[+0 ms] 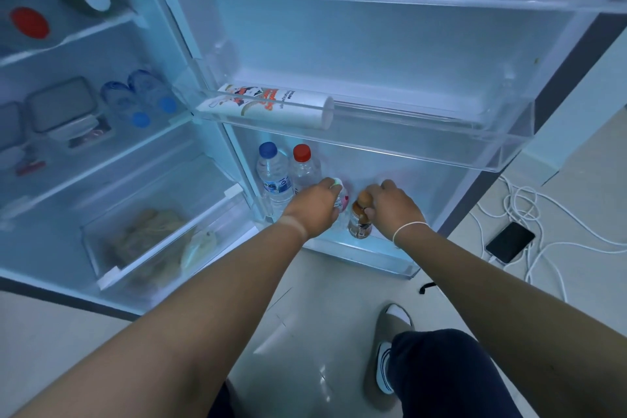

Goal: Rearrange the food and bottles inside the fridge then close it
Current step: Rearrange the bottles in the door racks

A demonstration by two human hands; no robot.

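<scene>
The fridge stands open, with its door swung out ahead of me. In the bottom door bin (380, 256) my left hand (314, 205) grips a small bottle with a pink label (343, 198). Just right of it, my right hand (390, 202) holds the top of a brown bottle (360, 224). A blue-capped water bottle (273, 173) and a red-capped clear bottle (303, 164) stand at the bin's left end. A white printed tube (271, 105) lies on its side in the middle door bin (441, 142).
Inside the fridge, lidded containers (64, 112) and two blue-capped bottles (142, 102) lie on a shelf, and the crisper drawer (163, 234) holds bagged food. A phone (509, 243) and white cables (549, 214) lie on the floor at right. My foot (390, 349) is below.
</scene>
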